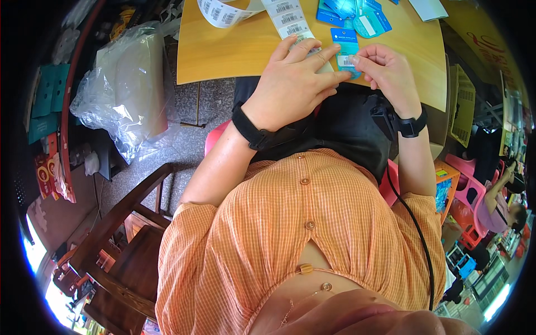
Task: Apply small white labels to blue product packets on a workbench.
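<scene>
My left hand lies with its fingers stretched out over the lower end of a strip of white barcode labels. Its fingertips reach the edge of a blue and teal hang tag lying near the table's front edge. From the other side, my right hand pinches a small white barcode label between thumb and forefinger, against the tag's lower half. Whether the label is fully stuck down cannot be seen. Part of the tag is hidden by my fingers.
More blue tags lie in a loose pile farther back on the yellow wooden table. The label strip curls toward the back left. A white paper lies back right. Left of the table stands a clear plastic bag, with a wooden chair nearer me.
</scene>
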`<state>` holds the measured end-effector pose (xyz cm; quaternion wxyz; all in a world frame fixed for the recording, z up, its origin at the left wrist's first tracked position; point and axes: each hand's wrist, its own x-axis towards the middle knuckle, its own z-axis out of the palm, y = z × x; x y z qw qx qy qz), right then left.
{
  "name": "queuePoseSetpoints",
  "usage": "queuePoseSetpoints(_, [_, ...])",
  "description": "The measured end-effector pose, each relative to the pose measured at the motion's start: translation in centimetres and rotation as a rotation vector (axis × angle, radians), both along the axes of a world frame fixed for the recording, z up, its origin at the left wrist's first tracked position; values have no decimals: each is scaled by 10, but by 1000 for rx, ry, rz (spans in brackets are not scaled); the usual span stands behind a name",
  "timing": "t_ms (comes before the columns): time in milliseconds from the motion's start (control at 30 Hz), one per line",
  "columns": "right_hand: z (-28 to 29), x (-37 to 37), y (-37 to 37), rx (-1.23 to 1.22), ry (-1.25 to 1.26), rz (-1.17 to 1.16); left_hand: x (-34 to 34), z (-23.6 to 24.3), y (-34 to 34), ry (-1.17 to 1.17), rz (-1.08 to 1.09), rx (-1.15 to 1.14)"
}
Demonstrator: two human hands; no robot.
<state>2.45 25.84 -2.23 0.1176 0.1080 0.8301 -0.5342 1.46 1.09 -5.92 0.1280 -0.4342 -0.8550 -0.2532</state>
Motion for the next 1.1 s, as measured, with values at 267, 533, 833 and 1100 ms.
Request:
queuePoseSetpoints(267, [4, 0, 6, -142, -34, -16, 1, 0, 2, -3, 17, -5])
queuePoseSetpoints(533, [5, -1, 5, -106, -57, 12, 0, -1, 2, 16, 20, 4])
queuePoseSetpoints(833, [4, -3, 3, -64, -54, 15, 0, -1, 2, 16, 15, 12])
queuePoseSetpoints(1100, [3, -1, -1, 24, -21, 10, 0, 0, 1, 10, 7, 7])
